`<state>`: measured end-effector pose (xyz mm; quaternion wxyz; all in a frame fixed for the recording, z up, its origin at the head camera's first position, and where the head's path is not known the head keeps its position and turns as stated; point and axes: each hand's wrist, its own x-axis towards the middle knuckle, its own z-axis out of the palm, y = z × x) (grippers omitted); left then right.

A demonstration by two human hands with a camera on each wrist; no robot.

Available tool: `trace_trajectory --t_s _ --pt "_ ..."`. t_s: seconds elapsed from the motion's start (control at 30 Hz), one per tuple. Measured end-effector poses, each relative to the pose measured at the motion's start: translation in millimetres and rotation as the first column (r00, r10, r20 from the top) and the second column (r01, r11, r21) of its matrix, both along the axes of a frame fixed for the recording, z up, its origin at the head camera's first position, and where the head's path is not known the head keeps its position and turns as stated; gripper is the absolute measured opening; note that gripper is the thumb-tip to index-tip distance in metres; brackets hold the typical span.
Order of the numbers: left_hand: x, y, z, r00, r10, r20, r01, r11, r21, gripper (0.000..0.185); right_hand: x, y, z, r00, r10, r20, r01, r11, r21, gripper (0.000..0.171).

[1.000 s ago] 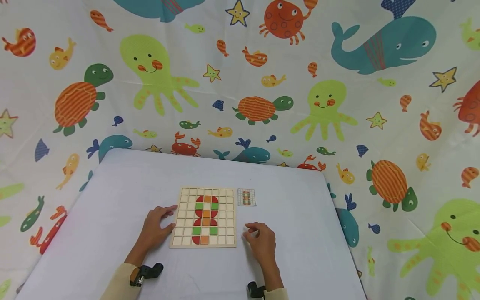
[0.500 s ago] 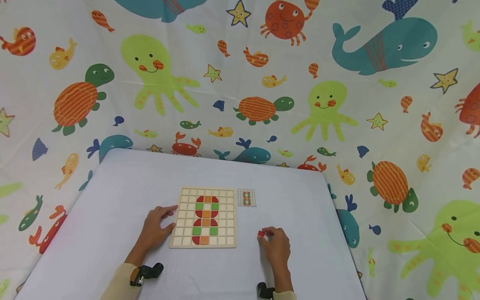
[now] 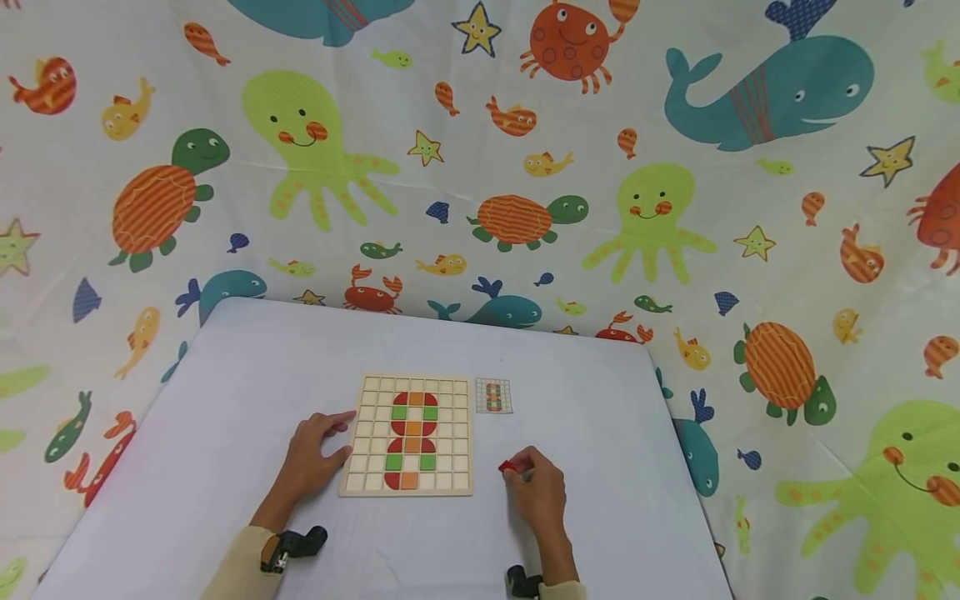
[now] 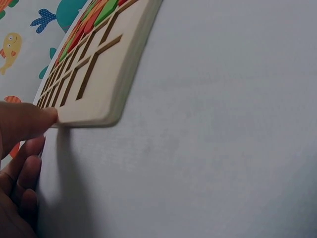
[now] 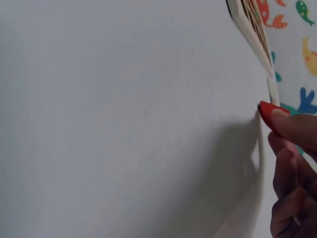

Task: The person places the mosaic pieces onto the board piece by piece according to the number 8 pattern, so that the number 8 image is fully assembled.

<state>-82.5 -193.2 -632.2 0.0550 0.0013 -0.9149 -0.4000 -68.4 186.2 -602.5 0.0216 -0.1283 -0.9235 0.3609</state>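
A wooden grid board point(image 3: 453, 417) lies on the white table with red, green and orange tiles set in its middle columns. At its left edge rests my left hand point(image 3: 309, 454), thumb and index finger apart. The left wrist view shows the thumb point(image 4: 34, 119) touching the board's rim near a corner. My right hand point(image 3: 538, 492) is right of the board and pinches a small red tile point(image 3: 506, 466) between thumb and fingers. In the right wrist view the red tile point(image 5: 271, 115) shows a curved edge, and the other fingers are curled below it.
A small pattern card point(image 3: 493, 395) with a printed grid lies just right of the board's upper corner. The table point(image 3: 600, 400) has a white cover. Behind it hangs a curtain point(image 3: 420, 183) printed with sea animals.
My right hand first moved right, away from the board, and the red tile came into sight in its fingers. It has since come back slightly left. The left hand and board have stayed put.
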Motion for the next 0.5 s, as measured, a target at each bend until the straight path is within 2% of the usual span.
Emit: trace_trajectory --t_s 0.13,0.23,0.37,0.5 --pt "0.2 0.0 0.0 1.0 -0.001 0.011 0.001 1.0 0.003 0.059 0.9 -10.3 -1.6 0.999 0.027 -0.045 -0.031 0.994 -0.101 0.021" --pt "0.5 0.3 0.7 1.0 -0.002 0.004 0.002 1.0 0.0 0.059 0.3 -18.4 -0.1 0.994 0.073 -0.081 -0.087 0.979 -0.186 0.02" --pt "0.9 0.7 1.5 1.0 -0.002 -0.01 0.002 1.0 -0.008 0.058 -0.4 -30.6 4.8 0.988 0.13 -0.082 -0.148 0.947 -0.286 0.015" --pt "1.3 0.8 2.0 1.0 0.003 -0.005 -0.003 1.0 -0.011 0.059 -0.7 -43.5 8.3 0.982 0.176 -0.069 -0.189 0.922 -0.337 0.014"
